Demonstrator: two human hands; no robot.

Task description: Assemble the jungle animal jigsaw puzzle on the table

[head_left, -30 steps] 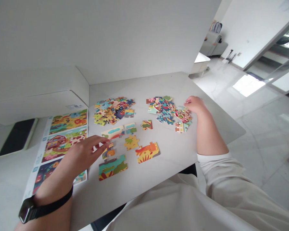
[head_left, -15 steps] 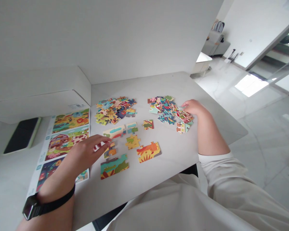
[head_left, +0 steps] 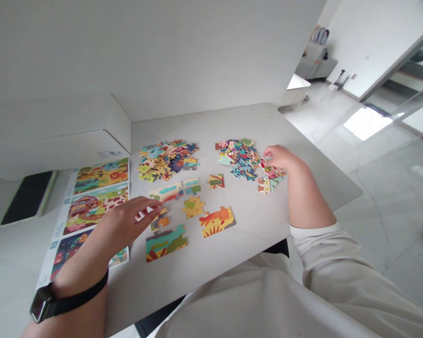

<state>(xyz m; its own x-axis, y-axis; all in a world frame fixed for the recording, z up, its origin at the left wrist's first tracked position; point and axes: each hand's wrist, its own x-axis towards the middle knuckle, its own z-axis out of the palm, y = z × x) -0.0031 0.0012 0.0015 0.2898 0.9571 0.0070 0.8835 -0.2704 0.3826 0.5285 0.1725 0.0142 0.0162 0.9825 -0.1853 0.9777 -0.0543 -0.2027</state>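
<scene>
My left hand [head_left: 129, 220] hovers low over the table's left part, thumb and forefinger closed at the edge of a jigsaw piece [head_left: 161, 219] with an orange animal on it. Just above lies a joined cream-and-blue strip [head_left: 166, 191]. To the right and below are a yellow piece [head_left: 193, 207], a joined lion section [head_left: 217, 221] and a joined green crocodile section [head_left: 167, 242]. My right hand [head_left: 279, 157] is at the right pile of jigsaw pieces [head_left: 242, 157], its fingers curled in against a small red piece [head_left: 262, 163]. Its fingertips are partly hidden.
A second pile of pieces [head_left: 167, 159] lies at the back left. A picture sheet [head_left: 100, 199] sits partly under my left forearm, with a phone [head_left: 28, 197] beyond it. A white box [head_left: 114, 129] stands behind. A single piece [head_left: 216, 181] lies between the piles.
My right hand has curled its fingers in at the right pile, and a few pieces there have shifted. My left hand stays at the same piece. The view has shifted slightly.
</scene>
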